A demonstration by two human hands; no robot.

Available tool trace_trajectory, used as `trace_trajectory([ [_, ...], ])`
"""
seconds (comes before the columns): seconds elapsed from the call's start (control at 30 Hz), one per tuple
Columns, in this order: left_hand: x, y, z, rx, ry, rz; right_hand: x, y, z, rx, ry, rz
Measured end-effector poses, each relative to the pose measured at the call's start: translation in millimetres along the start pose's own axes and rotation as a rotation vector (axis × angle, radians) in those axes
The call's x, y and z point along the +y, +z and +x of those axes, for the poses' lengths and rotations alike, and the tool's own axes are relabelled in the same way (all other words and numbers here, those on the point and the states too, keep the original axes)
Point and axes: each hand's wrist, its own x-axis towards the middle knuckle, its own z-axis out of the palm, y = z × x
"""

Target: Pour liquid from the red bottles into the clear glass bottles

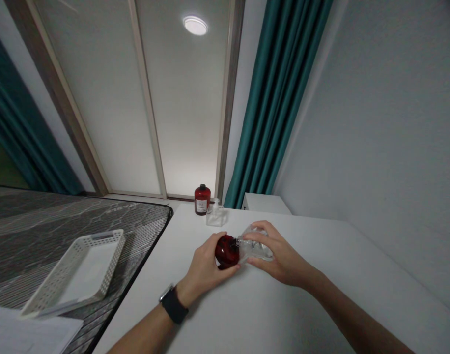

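My left hand (205,270) is wrapped round a dark red, glossy bottle (227,251) low over the white table. In my right hand (280,255) is a clear bottle (260,250), tipped on its side. The two bottles' necks meet between my hands; whether one sits inside the other is too small to tell. Beyond them a second red bottle (202,200) with a black cap and white label stands upright. Beside it is a clear pump bottle (215,215) with a pale pump head.
The white table (217,319) runs up to the wall at right. To the left, a white perforated basket (110,265) and white paper (29,332) lie on a grey patterned surface. A white cabinet (265,203) stands behind the table near the green curtain (276,98).
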Motion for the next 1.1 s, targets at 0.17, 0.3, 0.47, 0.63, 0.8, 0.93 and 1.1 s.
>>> trace_trajectory([
  [0.17, -0.3, 0.6, -0.1, 0.0, 0.001, -0.001, 1.0, -0.6, 0.1, 0.007, -0.016, -0.012],
  [0.3, 1.3, 0.2, 0.3, 0.014, 0.008, -0.005, 0.8, -1.4, 0.2, 0.006, -0.016, -0.019],
  [0.47, 1.5, 0.3, 0.3, 0.01, 0.005, -0.001, 1.5, -2.2, -0.4, -0.009, -0.019, -0.018],
  [0.63, 1.2, -0.3, 0.7, 0.006, 0.008, 0.004, 0.9, -2.4, 0.0, -0.024, -0.005, -0.015],
  [0.8, 2.0, -0.9, 0.4, 0.008, 0.016, 0.004, 0.0, -3.1, 0.9, -0.031, -0.004, -0.015],
  [0.93, 1.6, 0.1, -0.1, 0.007, 0.006, -0.001, 0.4, -3.7, 1.7, -0.045, -0.011, -0.013],
  [1.1, -0.2, 1.1, -0.8, 0.003, 0.009, -0.003, 0.0, -4.7, 2.3, -0.061, -0.009, -0.014],
])
